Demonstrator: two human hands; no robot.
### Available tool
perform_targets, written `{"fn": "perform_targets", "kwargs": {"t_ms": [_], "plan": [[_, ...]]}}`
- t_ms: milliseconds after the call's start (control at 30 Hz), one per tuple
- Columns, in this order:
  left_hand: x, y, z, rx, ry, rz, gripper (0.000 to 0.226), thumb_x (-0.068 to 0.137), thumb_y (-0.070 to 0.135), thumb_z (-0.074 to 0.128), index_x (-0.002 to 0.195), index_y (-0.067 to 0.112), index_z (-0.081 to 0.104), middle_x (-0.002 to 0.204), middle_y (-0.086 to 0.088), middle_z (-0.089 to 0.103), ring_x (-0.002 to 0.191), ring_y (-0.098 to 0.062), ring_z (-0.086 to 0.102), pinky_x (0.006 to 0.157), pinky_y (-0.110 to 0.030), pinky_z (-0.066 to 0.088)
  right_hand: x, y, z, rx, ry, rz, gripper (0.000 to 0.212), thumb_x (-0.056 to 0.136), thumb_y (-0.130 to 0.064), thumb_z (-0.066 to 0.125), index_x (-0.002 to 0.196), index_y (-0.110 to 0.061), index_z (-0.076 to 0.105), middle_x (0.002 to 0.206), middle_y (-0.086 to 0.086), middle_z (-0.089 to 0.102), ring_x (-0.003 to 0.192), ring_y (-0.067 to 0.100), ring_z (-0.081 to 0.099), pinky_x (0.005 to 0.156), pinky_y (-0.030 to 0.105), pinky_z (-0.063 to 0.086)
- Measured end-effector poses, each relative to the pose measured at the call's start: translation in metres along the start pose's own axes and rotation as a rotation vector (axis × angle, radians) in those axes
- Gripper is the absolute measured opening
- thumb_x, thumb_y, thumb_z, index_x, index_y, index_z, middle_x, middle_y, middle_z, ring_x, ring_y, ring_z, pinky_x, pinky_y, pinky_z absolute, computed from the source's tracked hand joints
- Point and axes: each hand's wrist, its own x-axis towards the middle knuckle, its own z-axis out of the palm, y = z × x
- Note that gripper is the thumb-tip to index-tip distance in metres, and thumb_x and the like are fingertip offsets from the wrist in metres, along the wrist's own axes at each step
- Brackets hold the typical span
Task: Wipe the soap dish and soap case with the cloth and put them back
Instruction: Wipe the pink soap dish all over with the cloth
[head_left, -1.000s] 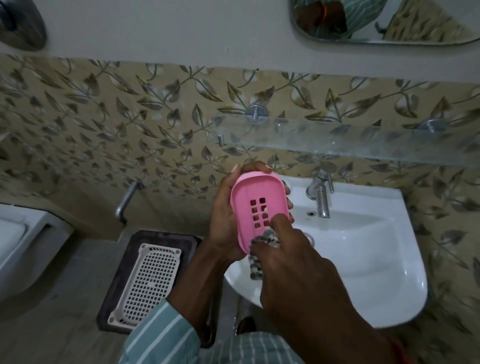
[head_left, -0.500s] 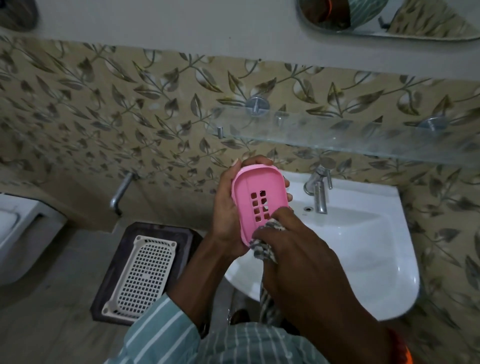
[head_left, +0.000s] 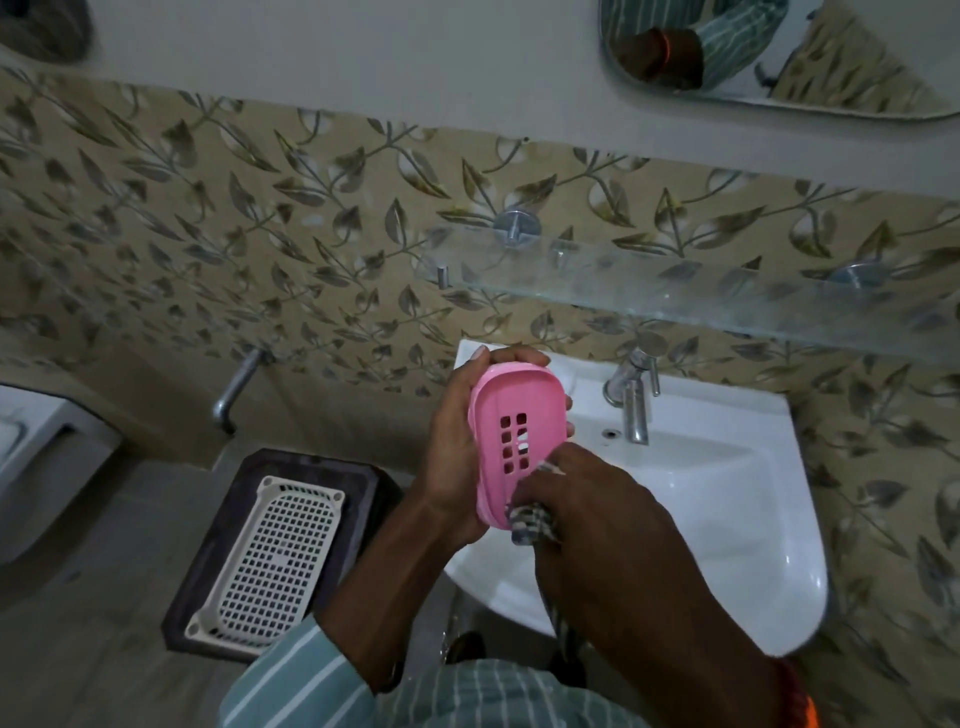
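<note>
My left hand (head_left: 453, 457) grips a pink oval soap dish (head_left: 514, 415) upright over the left rim of the sink, its slotted inner face turned toward me. My right hand (head_left: 587, 514) presses a bunched checked cloth (head_left: 530, 525) against the dish's lower end. Most of the cloth is hidden under my right hand; a strip of it hangs down below my wrist. No separate soap case can be told apart in view.
A white basin (head_left: 727, 499) with a chrome tap (head_left: 631, 400) sits under my hands. An empty glass shelf (head_left: 675, 296) runs along the tiled wall above it. A white perforated tray (head_left: 270, 556) lies on a dark mat on the floor at left. A toilet edge (head_left: 31, 447) is far left.
My right hand has slid the cloth down from the dish's slots to its lower end. The left hand keeps the same hold on the dish.
</note>
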Motion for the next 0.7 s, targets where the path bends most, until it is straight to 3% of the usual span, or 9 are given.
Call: {"fn": "perform_targets", "kwargs": {"t_ms": [100, 200, 300, 367, 433, 500, 567, 633, 700], "plan": [[0.000, -0.003, 0.004, 0.126, -0.052, 0.047, 0.046, 0.100, 0.050, 0.044, 0.106, 0.016, 0.075, 0.099, -0.006, 0.074, 0.091, -0.023, 0.071, 0.085, -0.038, 0.059, 0.011, 0.001, -0.015, 0.025, 0.087, 0.041, 0.027, 0.082, -0.012, 0.071, 0.106, -0.024, 0.069, 0.106, -0.004, 0.063, 0.091, 0.014, 0.061, 0.079, 0.030, 0.055], [-0.007, -0.010, 0.000, 0.284, -0.099, 0.057, 0.051, 0.092, 0.065, 0.055, 0.109, 0.022, 0.077, 0.105, -0.007, 0.075, 0.098, -0.023, 0.071, 0.088, -0.038, 0.059, 0.008, 0.009, -0.035, 0.120, 0.289, 0.014, 0.030, 0.074, -0.006, 0.078, 0.099, -0.020, 0.071, 0.094, -0.003, 0.064, 0.079, 0.009, 0.060, 0.071, 0.015, 0.050], [-0.014, -0.001, -0.006, 0.428, -0.201, 0.138, 0.066, 0.073, 0.078, 0.071, 0.117, 0.030, 0.076, 0.107, -0.005, 0.075, 0.096, -0.025, 0.071, 0.086, -0.042, 0.058, -0.011, 0.028, -0.046, 0.289, 0.449, 0.069, 0.053, 0.071, -0.001, 0.076, 0.117, -0.026, 0.066, 0.103, -0.013, 0.062, 0.094, 0.003, 0.061, 0.080, 0.011, 0.046], [-0.017, 0.005, -0.011, 0.661, -0.269, 0.236, 0.067, 0.075, 0.062, 0.082, 0.126, 0.020, 0.071, 0.113, -0.006, 0.073, 0.098, -0.028, 0.071, 0.086, -0.046, 0.059, -0.016, 0.041, -0.050, 0.372, 0.502, 0.131, 0.067, 0.073, 0.002, 0.074, 0.131, -0.026, 0.058, 0.111, -0.013, 0.060, 0.103, 0.004, 0.060, 0.084, 0.020, 0.050], [-0.020, 0.007, -0.011, 0.864, -0.309, 0.276, 0.054, 0.080, 0.028, 0.085, 0.129, 0.013, 0.067, 0.118, -0.003, 0.072, 0.104, -0.025, 0.072, 0.086, -0.047, 0.061, -0.014, 0.045, -0.052, 0.400, 0.537, 0.098, 0.063, 0.072, 0.006, 0.073, 0.127, -0.022, 0.062, 0.111, -0.004, 0.061, 0.103, 0.008, 0.061, 0.085, 0.019, 0.050], [-0.022, 0.004, -0.008, 0.979, -0.321, 0.329, 0.050, 0.076, 0.003, 0.075, 0.123, 0.020, 0.068, 0.110, 0.009, 0.074, 0.096, -0.015, 0.073, 0.077, -0.032, 0.059, -0.010, 0.039, -0.050, 0.351, 0.547, -0.005, 0.052, 0.073, 0.010, 0.069, 0.118, -0.015, 0.068, 0.108, 0.002, 0.061, 0.101, 0.013, 0.060, 0.084, 0.014, 0.048], [-0.024, 0.001, 0.000, 1.013, -0.316, 0.411, 0.055, 0.072, -0.002, 0.069, 0.113, 0.035, 0.068, 0.096, 0.018, 0.073, 0.079, -0.007, 0.072, 0.068, -0.024, 0.058, -0.010, 0.030, -0.041, 0.258, 0.510, -0.123, 0.055, 0.067, 0.011, 0.066, 0.117, -0.011, 0.069, 0.113, 0.006, 0.062, 0.106, 0.016, 0.059, 0.088, 0.018, 0.049], [-0.023, 0.000, 0.007, 0.981, -0.302, 0.504, 0.062, 0.074, 0.007, 0.069, 0.117, 0.053, 0.065, 0.105, 0.032, 0.072, 0.094, 0.005, 0.072, 0.080, -0.015, 0.058, -0.017, 0.022, -0.023, 0.127, 0.450, -0.234, 0.061, 0.066, 0.013, 0.069, 0.121, -0.013, 0.066, 0.121, 0.011, 0.063, 0.113, 0.021, 0.057, 0.093, 0.029, 0.051], [-0.023, 0.001, 0.010, 0.908, -0.304, 0.508, 0.052, 0.078, 0.015, 0.066, 0.120, 0.046, 0.067, 0.110, 0.026, 0.074, 0.106, 0.003, 0.070, 0.092, -0.018, 0.054, -0.025, 0.018, -0.010, 0.024, 0.438, -0.356, 0.050, 0.082, 0.005, 0.062, 0.128, -0.016, 0.061, 0.132, 0.010, 0.056, 0.121, 0.026, 0.052, 0.098, 0.038, 0.049]]}}
